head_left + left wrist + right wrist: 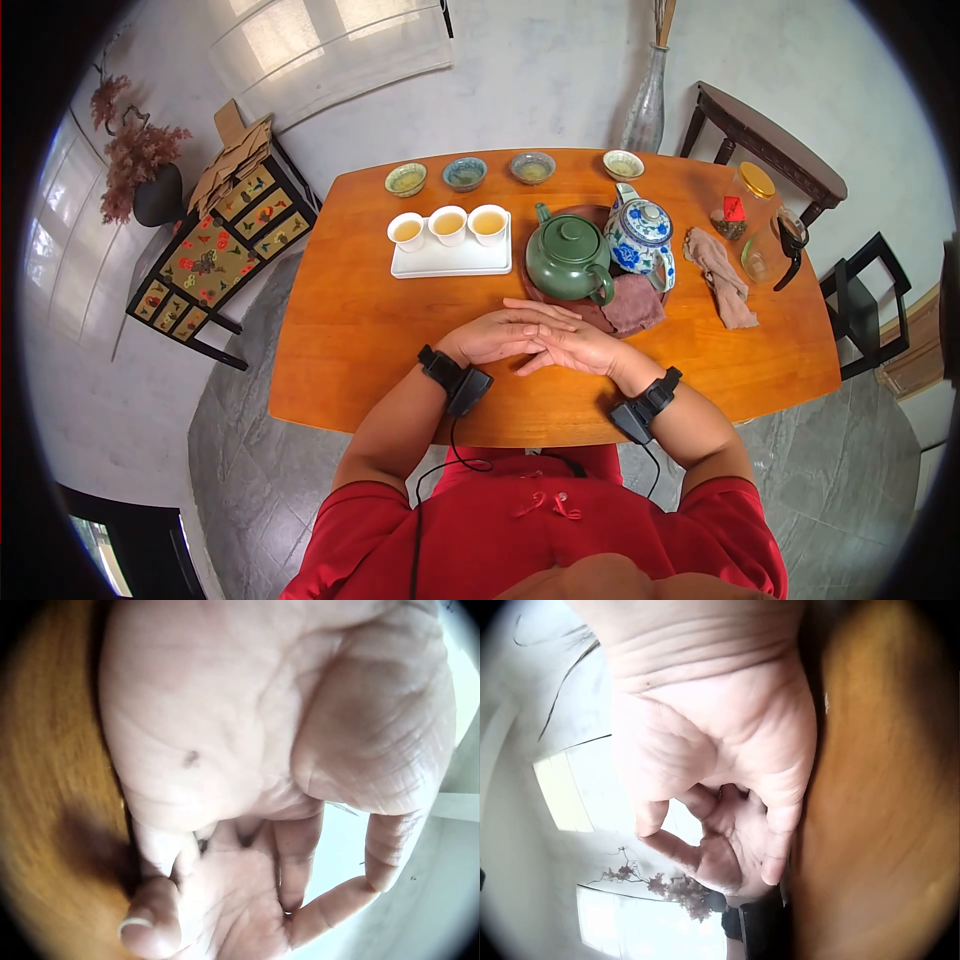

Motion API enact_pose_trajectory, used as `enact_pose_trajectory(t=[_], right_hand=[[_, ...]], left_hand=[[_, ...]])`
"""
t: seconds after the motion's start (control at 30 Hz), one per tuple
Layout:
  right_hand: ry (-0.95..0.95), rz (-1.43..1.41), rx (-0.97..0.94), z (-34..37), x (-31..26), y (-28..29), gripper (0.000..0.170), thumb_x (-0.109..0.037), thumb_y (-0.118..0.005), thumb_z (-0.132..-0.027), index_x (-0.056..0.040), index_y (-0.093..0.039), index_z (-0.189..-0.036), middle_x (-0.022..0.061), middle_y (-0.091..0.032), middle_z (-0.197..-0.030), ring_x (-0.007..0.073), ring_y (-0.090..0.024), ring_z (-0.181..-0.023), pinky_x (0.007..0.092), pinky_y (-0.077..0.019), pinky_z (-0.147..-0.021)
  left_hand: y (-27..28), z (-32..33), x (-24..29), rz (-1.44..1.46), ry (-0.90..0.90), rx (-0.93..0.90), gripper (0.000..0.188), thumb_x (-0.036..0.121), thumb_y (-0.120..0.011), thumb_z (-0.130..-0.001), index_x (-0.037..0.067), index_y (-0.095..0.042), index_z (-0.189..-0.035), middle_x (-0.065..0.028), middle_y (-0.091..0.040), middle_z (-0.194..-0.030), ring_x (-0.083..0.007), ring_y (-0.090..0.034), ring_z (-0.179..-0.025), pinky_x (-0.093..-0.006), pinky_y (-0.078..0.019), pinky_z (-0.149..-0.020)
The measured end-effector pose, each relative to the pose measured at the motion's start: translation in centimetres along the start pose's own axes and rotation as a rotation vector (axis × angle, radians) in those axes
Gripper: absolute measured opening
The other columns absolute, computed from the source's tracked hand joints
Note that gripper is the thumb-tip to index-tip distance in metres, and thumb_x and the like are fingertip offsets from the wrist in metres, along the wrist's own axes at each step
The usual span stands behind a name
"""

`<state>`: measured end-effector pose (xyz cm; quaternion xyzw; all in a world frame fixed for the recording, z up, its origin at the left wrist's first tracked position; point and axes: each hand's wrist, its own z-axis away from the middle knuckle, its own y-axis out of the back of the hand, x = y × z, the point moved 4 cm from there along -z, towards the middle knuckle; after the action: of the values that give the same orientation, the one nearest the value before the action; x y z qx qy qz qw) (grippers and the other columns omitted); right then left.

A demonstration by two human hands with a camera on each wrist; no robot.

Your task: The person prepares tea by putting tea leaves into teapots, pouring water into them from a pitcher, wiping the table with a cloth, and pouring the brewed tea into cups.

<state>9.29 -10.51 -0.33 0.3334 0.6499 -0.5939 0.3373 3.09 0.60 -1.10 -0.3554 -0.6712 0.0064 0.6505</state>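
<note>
In the head view my left hand (498,335) and right hand (580,347) meet at the front middle of the wooden table, fingers laid across and between each other. Neither holds any object. Seen from the left wrist, the palm of my left hand (217,720) faces the camera and the thumb tips touch. The right wrist view shows my right hand (720,742) low beside the tabletop. Just beyond the hands are a green teapot (568,258), a blue-and-white teapot (640,235) and a folded brown cloth (634,305) on a round tray (538,294).
Three white cups of tea (448,226) stand on a white tray (450,262). Several small bowls (465,174) line the far edge of the table (350,350). To the right lie a crumpled cloth (718,275), a yellow-lidded jar (745,205) and a glass pitcher (765,255).
</note>
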Motion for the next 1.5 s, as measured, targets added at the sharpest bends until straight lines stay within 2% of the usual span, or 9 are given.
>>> enact_pose_trajectory(t=[0.27,0.57,0.63,1.0,1.1,1.17,1.27,1.37,1.5], right_hand=[[-0.026,-0.102,0.043,-0.1,0.1,0.2,0.065,-0.024,-0.057,-0.098,-0.0081,-0.023,-0.151,0.0039,-0.027,-0.153,0.0246,-0.042,-0.132,0.0496,-0.0501,-0.097],[-0.052,-0.138,0.009,-0.2,0.2,0.0,0.065,-0.025,-0.056,-0.098,-0.0094,-0.021,-0.151,0.0031,-0.025,-0.153,0.0229,-0.043,-0.132,0.0494,-0.0497,-0.097],[-0.038,-0.118,0.015,-0.2,0.2,0.0,0.065,-0.026,-0.056,-0.099,-0.0092,-0.021,-0.151,0.0033,-0.024,-0.154,0.0228,-0.042,-0.132,0.0493,-0.0499,-0.097],[-0.034,0.029,0.003,0.3,-1.3,-1.4,0.074,-0.03,-0.057,-0.098,-0.0033,-0.015,-0.152,0.0094,-0.033,-0.147,0.0261,-0.045,-0.128,0.048,-0.0488,-0.098],[-0.04,0.085,-0.016,0.5,-1.6,-1.7,0.063,-0.035,-0.056,-0.097,-0.0084,-0.032,-0.149,0.013,-0.036,-0.151,0.0284,-0.045,-0.131,0.0451,-0.0446,-0.103],[-0.036,0.068,-0.029,0.5,-0.5,-0.1,0.069,-0.026,-0.058,-0.098,-0.0057,-0.019,-0.151,0.0067,-0.029,-0.151,0.0235,-0.043,-0.13,0.0451,-0.0493,-0.098],[-0.05,0.071,-0.022,0.5,-0.7,-0.4,0.076,-0.031,-0.059,-0.097,-0.0027,-0.015,-0.152,0.0107,-0.033,-0.147,0.027,-0.047,-0.127,0.0477,-0.049,-0.098],[-0.074,0.054,0.006,0.4,-0.8,-0.7,0.078,-0.032,-0.06,-0.095,-0.0021,-0.016,-0.152,0.012,-0.031,-0.147,0.0273,-0.047,-0.127,0.0476,-0.0488,-0.098],[-0.071,0.024,-0.011,0.4,-0.6,-0.5,0.074,-0.028,-0.06,-0.096,-0.0049,-0.017,-0.152,0.0116,-0.04,-0.141,0.0235,-0.047,-0.126,0.0441,-0.0502,-0.096]], left_hand=[[0.1,0.1,-0.2,-0.002,0.003,0.011,0.054,0.033,-0.053,-0.098,-0.004,-0.046,-0.137,-0.0179,-0.036,-0.148,-0.0302,-0.033,-0.14,-0.0464,-0.0273,-0.114],[0.3,-0.1,-0.4,-0.041,-0.015,0.029,0.049,0.03,-0.051,-0.099,-0.002,-0.049,-0.136,-0.017,-0.038,-0.146,-0.0286,-0.03,-0.141,-0.0464,-0.0267,-0.114],[-0.2,-0.4,0.0,0.073,-0.097,-0.067,0.041,0.018,-0.047,-0.101,-0.001,-0.048,-0.137,-0.0149,-0.033,-0.15,-0.029,-0.037,-0.138,-0.0457,-0.0318,-0.112],[-0.8,-0.1,-0.1,-0.161,-0.092,0.015,0.046,0.03,-0.052,-0.099,0.006,-0.051,-0.138,-0.0131,-0.034,-0.15,-0.0259,-0.03,-0.141,-0.0421,-0.0281,-0.113],[-1.1,-0.1,0.0,-0.238,-0.088,0.042,0.05,0.037,-0.054,-0.098,0.008,-0.053,-0.137,-0.0133,-0.036,-0.149,-0.027,-0.03,-0.141,-0.0436,-0.0273,-0.113],[-1.3,0.0,0.1,-0.229,-0.083,0.059,0.049,0.037,-0.054,-0.098,0.008,-0.052,-0.138,-0.0132,-0.036,-0.149,-0.0264,-0.031,-0.14,-0.0434,-0.0279,-0.113],[-1.3,0.1,0.4,-0.267,-0.096,0.057,0.051,0.038,-0.054,-0.098,0.008,-0.051,-0.138,-0.0127,-0.036,-0.148,-0.0263,-0.031,-0.14,-0.0433,-0.0281,-0.113],[-1.2,0.2,0.5,-0.278,-0.083,0.043,0.051,0.039,-0.052,-0.098,0.008,-0.051,-0.139,-0.0122,-0.036,-0.149,-0.0261,-0.03,-0.14,-0.0431,-0.0288,-0.112],[-1.4,0.2,0.8,-0.271,-0.082,0.025,0.044,0.024,-0.052,-0.1,0.005,-0.048,-0.14,-0.0103,-0.038,-0.147,-0.0228,-0.033,-0.139,-0.0382,-0.03,-0.112]])
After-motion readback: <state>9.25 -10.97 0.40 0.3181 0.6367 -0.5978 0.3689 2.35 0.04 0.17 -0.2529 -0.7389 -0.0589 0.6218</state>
